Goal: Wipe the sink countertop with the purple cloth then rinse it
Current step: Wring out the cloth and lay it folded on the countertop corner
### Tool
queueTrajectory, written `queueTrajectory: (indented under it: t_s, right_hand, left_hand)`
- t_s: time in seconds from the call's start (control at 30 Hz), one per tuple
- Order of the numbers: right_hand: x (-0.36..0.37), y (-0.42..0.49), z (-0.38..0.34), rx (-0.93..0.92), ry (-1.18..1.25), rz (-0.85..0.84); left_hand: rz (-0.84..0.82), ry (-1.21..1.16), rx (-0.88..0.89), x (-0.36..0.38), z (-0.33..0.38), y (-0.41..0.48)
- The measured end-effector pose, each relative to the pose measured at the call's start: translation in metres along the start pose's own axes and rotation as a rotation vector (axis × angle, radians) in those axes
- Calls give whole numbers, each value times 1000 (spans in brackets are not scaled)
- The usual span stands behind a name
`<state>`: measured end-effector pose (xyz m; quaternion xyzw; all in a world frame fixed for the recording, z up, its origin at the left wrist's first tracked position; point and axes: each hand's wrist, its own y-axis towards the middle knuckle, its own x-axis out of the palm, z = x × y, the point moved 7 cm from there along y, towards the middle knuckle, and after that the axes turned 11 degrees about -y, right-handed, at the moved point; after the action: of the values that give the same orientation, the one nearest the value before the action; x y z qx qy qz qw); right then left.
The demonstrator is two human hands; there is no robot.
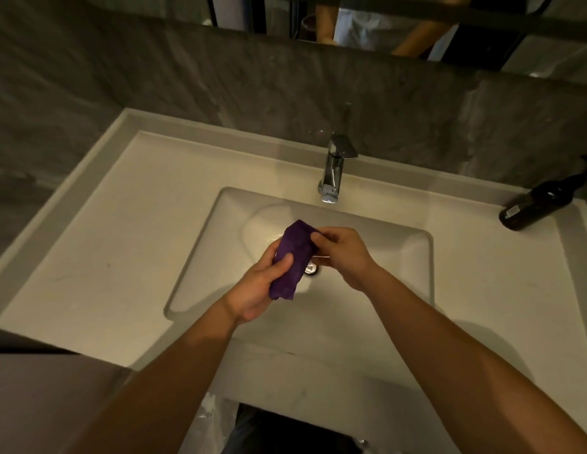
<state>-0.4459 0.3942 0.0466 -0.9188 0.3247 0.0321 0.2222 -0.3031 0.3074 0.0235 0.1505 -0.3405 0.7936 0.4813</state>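
Over the middle of the white basin [367,309] I hold the purple cloth [293,257], folded into a thick strip. My left hand [257,286] grips its lower part, thumb across the front. My right hand [344,253] pinches its upper right edge. The drain [311,268] shows just behind the cloth. The chrome faucet [334,170] stands at the back rim, and no water stream is visible from its spout. The white countertop [121,231] surrounds the basin.
A dark pump bottle [541,204] stands on the counter at the far right. A grey stone wall [187,77] rises behind the sink, with a mirror [367,21] above it. A plastic bag [213,417] shows below the counter's front edge.
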Motion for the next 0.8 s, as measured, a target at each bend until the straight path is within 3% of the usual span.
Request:
queueTrajectory:
  t_s: [0.13, 0.3, 0.4, 0.47, 0.53, 0.67, 0.8]
  right_hand:
    - [2, 2, -19, -98, -193, 118]
    - [38, 1, -50, -189, -187, 0]
    - [70, 0, -77, -256, -154, -126]
    - [93, 1, -95, -279, -133, -246]
    - [118, 4, -112, -301, -161, -369]
    - [161, 21, -144, -349, -196, -490]
    - [187, 53, -167, -309, -190, -450]
  left_hand:
    - [162, -87, 122, -30, 15, -8]
    - [365, -187, 127, -72, 35, -27]
    - [249, -262, -11, -82, 45, -35]
    - [76, -132, -96, -82, 56, -41]
    - [32, -84, -132, -93, 69, -43]
    - [-52, -231, -18, -117, 118, -33]
    - [-98, -219, 9, -158, 163, -19]
